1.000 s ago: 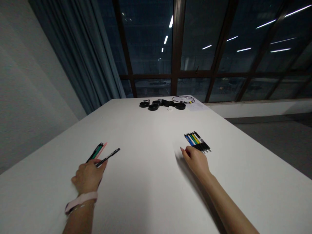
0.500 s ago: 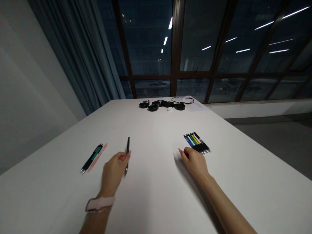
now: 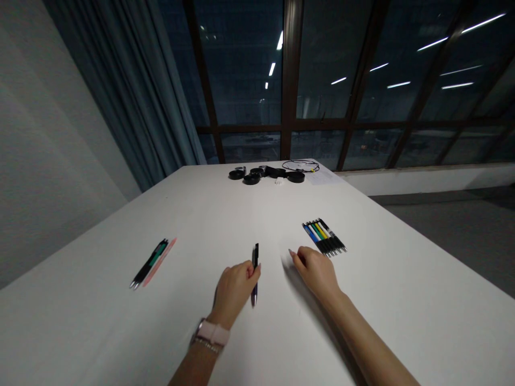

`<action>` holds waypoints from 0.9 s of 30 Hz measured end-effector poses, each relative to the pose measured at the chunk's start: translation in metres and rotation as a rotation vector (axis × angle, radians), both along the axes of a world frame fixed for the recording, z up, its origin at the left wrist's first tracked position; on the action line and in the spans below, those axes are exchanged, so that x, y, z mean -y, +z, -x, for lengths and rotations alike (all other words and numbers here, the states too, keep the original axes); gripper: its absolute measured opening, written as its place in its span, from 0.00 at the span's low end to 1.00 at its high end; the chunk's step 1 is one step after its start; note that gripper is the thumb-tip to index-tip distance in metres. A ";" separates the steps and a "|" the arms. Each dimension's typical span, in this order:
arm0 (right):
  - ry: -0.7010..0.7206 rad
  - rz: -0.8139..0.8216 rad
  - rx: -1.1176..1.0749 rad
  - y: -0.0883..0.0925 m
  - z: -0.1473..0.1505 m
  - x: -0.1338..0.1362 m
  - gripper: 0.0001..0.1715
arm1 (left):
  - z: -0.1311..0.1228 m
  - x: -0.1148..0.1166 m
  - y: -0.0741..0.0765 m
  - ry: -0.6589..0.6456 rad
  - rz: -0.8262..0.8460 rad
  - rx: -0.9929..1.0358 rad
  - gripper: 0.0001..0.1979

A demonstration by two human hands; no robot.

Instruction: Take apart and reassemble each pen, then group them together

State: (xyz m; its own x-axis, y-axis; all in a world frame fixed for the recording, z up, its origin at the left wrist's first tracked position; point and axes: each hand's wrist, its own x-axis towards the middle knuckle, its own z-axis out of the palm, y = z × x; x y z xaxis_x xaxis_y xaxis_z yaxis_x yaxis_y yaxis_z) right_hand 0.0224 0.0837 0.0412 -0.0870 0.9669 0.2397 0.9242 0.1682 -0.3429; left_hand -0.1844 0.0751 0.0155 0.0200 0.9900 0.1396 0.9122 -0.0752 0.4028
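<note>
My left hand (image 3: 234, 287) pinches a black pen (image 3: 256, 254) mid-barrel, silver end toward me; a light, steady hold should stop it twisting. My right hand (image 3: 317, 272) curls beside the pen row (image 3: 324, 237); whether it grips anything, I can't tell.

I count one smooth white surface (image 3: 219, 214). Toward its left edge lie two slim dark pens showing some green (image 3: 148, 267) and one slim pink pen (image 3: 160, 262); toward the right edge, what I read as six multicoloured pens with black grips (image 3: 323, 236); between these groups, one slim black pen (image 3: 255, 298). By the far edge I make out at least four flat, round black objects (image 3: 251, 179).
</note>
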 end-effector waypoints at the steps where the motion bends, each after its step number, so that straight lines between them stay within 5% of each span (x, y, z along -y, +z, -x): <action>1: -0.002 -0.002 0.001 0.000 0.000 0.000 0.19 | -0.001 0.000 -0.001 -0.012 -0.008 -0.023 0.20; 16: -0.003 0.002 0.008 -0.002 0.000 0.001 0.20 | -0.011 -0.001 0.001 -0.022 -0.030 -0.149 0.25; 27: -0.011 0.023 -0.014 -0.003 0.000 -0.001 0.20 | 0.016 -0.005 0.003 0.083 -0.030 -0.085 0.21</action>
State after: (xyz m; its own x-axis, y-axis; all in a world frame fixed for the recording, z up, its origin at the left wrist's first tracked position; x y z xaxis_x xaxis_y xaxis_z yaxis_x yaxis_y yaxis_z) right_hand 0.0221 0.0843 0.0384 -0.0735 0.9731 0.2185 0.9210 0.1503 -0.3594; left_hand -0.2007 0.0800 0.0186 -0.0486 0.9842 0.1704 0.9464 -0.0091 0.3228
